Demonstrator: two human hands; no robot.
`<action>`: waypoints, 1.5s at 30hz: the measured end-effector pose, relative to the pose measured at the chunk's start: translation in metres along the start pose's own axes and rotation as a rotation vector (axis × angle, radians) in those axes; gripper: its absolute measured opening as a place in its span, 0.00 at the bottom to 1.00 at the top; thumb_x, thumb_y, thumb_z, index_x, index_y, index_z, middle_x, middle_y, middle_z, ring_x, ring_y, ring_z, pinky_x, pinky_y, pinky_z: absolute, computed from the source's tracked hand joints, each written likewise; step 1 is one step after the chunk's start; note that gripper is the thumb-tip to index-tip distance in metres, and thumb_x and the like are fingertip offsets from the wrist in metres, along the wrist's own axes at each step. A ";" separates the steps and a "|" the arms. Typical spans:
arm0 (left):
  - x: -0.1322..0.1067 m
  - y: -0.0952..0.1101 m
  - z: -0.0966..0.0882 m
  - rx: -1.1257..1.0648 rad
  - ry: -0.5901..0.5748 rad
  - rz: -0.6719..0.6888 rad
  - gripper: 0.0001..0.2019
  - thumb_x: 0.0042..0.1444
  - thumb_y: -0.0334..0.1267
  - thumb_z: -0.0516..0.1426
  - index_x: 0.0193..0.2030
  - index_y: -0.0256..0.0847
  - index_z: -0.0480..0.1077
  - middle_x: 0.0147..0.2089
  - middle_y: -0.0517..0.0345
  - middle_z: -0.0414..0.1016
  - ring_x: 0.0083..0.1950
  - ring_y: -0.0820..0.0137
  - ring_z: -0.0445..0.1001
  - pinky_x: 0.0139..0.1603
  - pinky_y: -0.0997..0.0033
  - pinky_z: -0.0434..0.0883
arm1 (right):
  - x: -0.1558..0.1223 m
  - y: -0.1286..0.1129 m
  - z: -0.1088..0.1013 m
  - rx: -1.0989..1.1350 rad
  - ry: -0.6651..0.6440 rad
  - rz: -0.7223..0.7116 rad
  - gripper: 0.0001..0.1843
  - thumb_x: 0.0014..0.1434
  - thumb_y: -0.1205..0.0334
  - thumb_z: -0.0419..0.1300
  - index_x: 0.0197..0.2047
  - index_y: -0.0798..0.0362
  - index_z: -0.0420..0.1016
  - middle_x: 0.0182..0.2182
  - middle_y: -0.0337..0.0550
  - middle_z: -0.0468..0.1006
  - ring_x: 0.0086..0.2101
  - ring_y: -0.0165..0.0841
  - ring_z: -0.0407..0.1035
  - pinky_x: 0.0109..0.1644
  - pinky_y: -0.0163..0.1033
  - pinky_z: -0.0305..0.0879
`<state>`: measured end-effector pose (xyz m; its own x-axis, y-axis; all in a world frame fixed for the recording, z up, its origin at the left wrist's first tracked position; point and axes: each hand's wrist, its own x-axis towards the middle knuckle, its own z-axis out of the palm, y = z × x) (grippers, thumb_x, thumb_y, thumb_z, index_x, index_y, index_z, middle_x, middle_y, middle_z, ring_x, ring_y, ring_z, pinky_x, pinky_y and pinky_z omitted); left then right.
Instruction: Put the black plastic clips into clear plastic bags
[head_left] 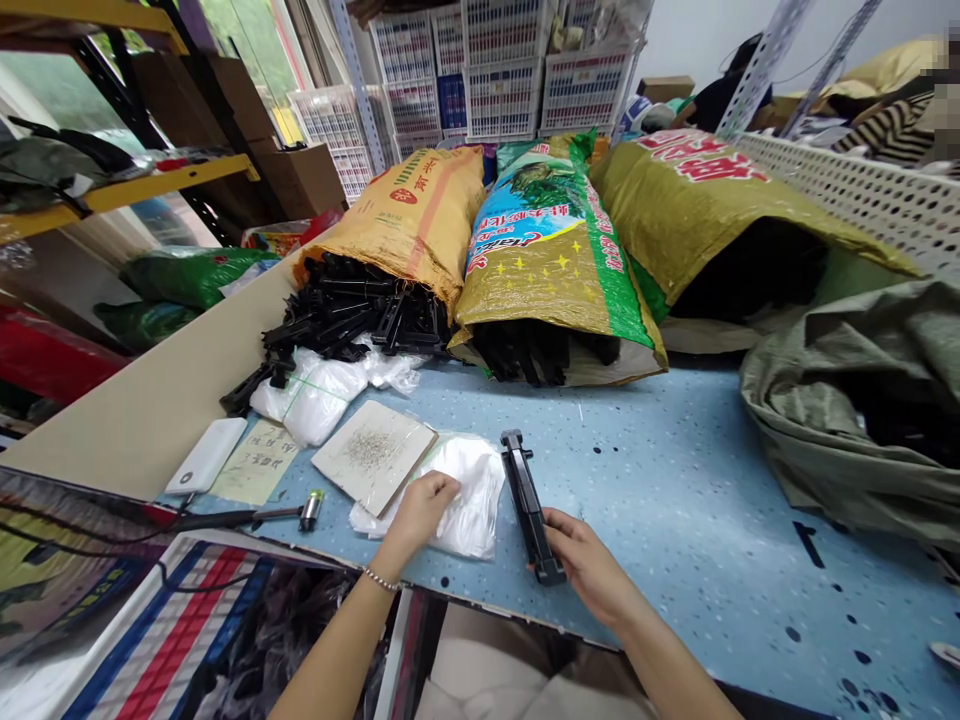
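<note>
My right hand (pixel 581 560) grips the lower end of a long black plastic part (pixel 531 510), which slants over the blue tabletop. Left of it, my left hand (pixel 424 515) is closed in a pinch on the stack of thin white plastic bags (pixel 472 500); the fingertips partly hide what they hold. A square tan board (pixel 375 450) with dark specks rests against that stack. Behind the board sits a bundle of folded white bags (pixel 319 390) tied with green string.
Open woven sacks, one orange (pixel 405 215) and one gold and green (pixel 540 270), spill black parts at the back. A hammer (pixel 307 510), a white power bank (pixel 208 455) and a handwritten note (pixel 259 460) lie left. A grey-green sack (pixel 862 380) stands right. Another person (pixel 724 95) is behind.
</note>
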<state>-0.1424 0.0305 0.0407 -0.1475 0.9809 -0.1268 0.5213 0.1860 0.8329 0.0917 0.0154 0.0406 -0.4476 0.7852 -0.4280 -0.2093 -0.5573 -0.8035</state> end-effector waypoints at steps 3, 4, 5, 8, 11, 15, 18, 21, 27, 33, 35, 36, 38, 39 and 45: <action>-0.002 -0.001 0.000 -0.053 -0.011 -0.014 0.11 0.44 0.44 0.59 0.21 0.40 0.66 0.23 0.61 0.69 0.27 0.70 0.67 0.29 0.72 0.62 | 0.001 -0.004 0.004 0.021 0.003 0.005 0.19 0.47 0.49 0.68 0.38 0.52 0.78 0.28 0.38 0.73 0.25 0.27 0.63 0.31 0.34 0.65; -0.002 -0.001 0.001 -0.063 -0.001 -0.023 0.11 0.42 0.44 0.60 0.20 0.40 0.65 0.22 0.62 0.68 0.26 0.71 0.66 0.28 0.73 0.61 | 0.002 -0.006 0.005 0.031 0.001 0.004 0.18 0.48 0.49 0.68 0.38 0.53 0.78 0.28 0.38 0.73 0.25 0.26 0.63 0.31 0.34 0.65; -0.002 -0.002 0.002 -0.072 0.012 -0.031 0.12 0.41 0.44 0.61 0.20 0.41 0.64 0.21 0.63 0.67 0.25 0.71 0.65 0.28 0.73 0.61 | 0.004 -0.008 0.008 0.043 -0.003 0.001 0.17 0.48 0.50 0.67 0.37 0.53 0.78 0.28 0.38 0.74 0.25 0.26 0.63 0.31 0.34 0.65; -0.001 -0.004 0.006 -0.101 0.037 -0.046 0.12 0.41 0.42 0.61 0.21 0.41 0.62 0.21 0.64 0.66 0.25 0.72 0.65 0.27 0.74 0.60 | 0.013 -0.015 0.017 0.102 -0.021 -0.023 0.16 0.48 0.51 0.68 0.34 0.54 0.77 0.27 0.39 0.74 0.26 0.28 0.66 0.32 0.34 0.65; -0.001 -0.005 0.007 -0.132 0.051 -0.054 0.08 0.41 0.37 0.59 0.23 0.41 0.62 0.22 0.65 0.66 0.25 0.73 0.65 0.28 0.74 0.61 | 0.024 -0.022 0.026 0.168 -0.029 -0.054 0.15 0.47 0.51 0.69 0.32 0.54 0.76 0.28 0.40 0.75 0.28 0.30 0.69 0.33 0.34 0.65; -0.003 -0.003 0.009 -0.159 0.097 -0.074 0.11 0.38 0.34 0.61 0.26 0.42 0.60 0.22 0.68 0.64 0.25 0.74 0.64 0.28 0.75 0.60 | 0.037 -0.029 0.036 0.265 -0.065 -0.078 0.13 0.45 0.56 0.70 0.31 0.54 0.76 0.27 0.38 0.74 0.28 0.28 0.68 0.39 0.37 0.68; -0.004 -0.002 0.013 -0.189 0.109 -0.084 0.14 0.37 0.35 0.62 0.27 0.42 0.59 0.22 0.70 0.62 0.24 0.74 0.63 0.28 0.75 0.59 | 0.051 -0.028 0.043 0.368 -0.100 -0.079 0.11 0.46 0.58 0.70 0.27 0.54 0.74 0.24 0.36 0.72 0.28 0.28 0.66 0.43 0.41 0.68; -0.004 0.001 0.011 -0.245 0.077 -0.082 0.14 0.36 0.35 0.63 0.27 0.42 0.59 0.22 0.70 0.62 0.24 0.75 0.62 0.27 0.75 0.59 | 0.068 -0.023 0.049 0.400 -0.082 -0.062 0.12 0.45 0.58 0.71 0.25 0.54 0.73 0.23 0.36 0.71 0.27 0.28 0.65 0.42 0.42 0.69; -0.008 0.004 -0.020 -0.382 0.025 -0.086 0.15 0.40 0.43 0.61 0.29 0.41 0.60 0.27 0.65 0.67 0.27 0.74 0.66 0.30 0.74 0.63 | 0.083 -0.015 0.046 0.361 -0.043 -0.030 0.12 0.43 0.58 0.71 0.26 0.55 0.74 0.23 0.37 0.71 0.26 0.28 0.64 0.39 0.41 0.71; -0.009 -0.002 -0.018 -0.363 0.082 -0.095 0.17 0.38 0.42 0.63 0.28 0.42 0.58 0.25 0.66 0.66 0.26 0.75 0.65 0.29 0.75 0.63 | 0.072 -0.016 0.044 0.385 -0.062 -0.054 0.10 0.45 0.59 0.70 0.28 0.54 0.76 0.27 0.38 0.73 0.29 0.28 0.66 0.48 0.43 0.70; -0.008 -0.005 -0.006 -0.328 0.092 -0.096 0.16 0.38 0.40 0.63 0.27 0.42 0.58 0.23 0.68 0.64 0.24 0.76 0.62 0.27 0.75 0.61 | 0.069 -0.018 0.044 0.408 -0.082 -0.072 0.09 0.47 0.58 0.69 0.28 0.54 0.76 0.27 0.38 0.73 0.30 0.29 0.67 0.49 0.46 0.69; -0.008 -0.006 0.000 -0.308 0.096 -0.095 0.15 0.38 0.39 0.63 0.27 0.42 0.58 0.23 0.68 0.63 0.23 0.76 0.61 0.26 0.75 0.60 | 0.068 -0.018 0.044 0.415 -0.092 -0.077 0.09 0.48 0.58 0.69 0.28 0.54 0.76 0.27 0.38 0.74 0.30 0.29 0.67 0.49 0.47 0.69; -0.007 -0.007 0.009 -0.267 0.106 -0.088 0.14 0.38 0.37 0.62 0.26 0.42 0.59 0.22 0.69 0.63 0.23 0.76 0.61 0.26 0.76 0.59 | 0.069 -0.019 0.045 0.416 -0.103 -0.078 0.09 0.48 0.58 0.69 0.29 0.54 0.76 0.27 0.38 0.74 0.30 0.29 0.67 0.48 0.48 0.69; -0.007 -0.006 0.012 -0.249 0.108 -0.083 0.13 0.38 0.36 0.62 0.26 0.42 0.59 0.22 0.69 0.63 0.23 0.76 0.61 0.27 0.76 0.59 | 0.070 -0.019 0.045 0.416 -0.104 -0.077 0.10 0.47 0.58 0.69 0.29 0.54 0.76 0.26 0.38 0.74 0.30 0.30 0.67 0.47 0.48 0.69; -0.011 -0.001 0.014 -0.197 0.086 -0.056 0.12 0.39 0.34 0.61 0.27 0.42 0.60 0.23 0.68 0.64 0.24 0.75 0.63 0.28 0.75 0.60 | 0.079 -0.016 0.048 0.387 -0.064 -0.048 0.12 0.43 0.57 0.71 0.27 0.54 0.74 0.23 0.37 0.72 0.27 0.29 0.64 0.37 0.42 0.70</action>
<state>-0.1296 0.0204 0.0334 -0.2468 0.9595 -0.1361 0.3373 0.2167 0.9161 0.0184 0.0734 0.0393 -0.4802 0.8013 -0.3567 -0.5385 -0.5904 -0.6013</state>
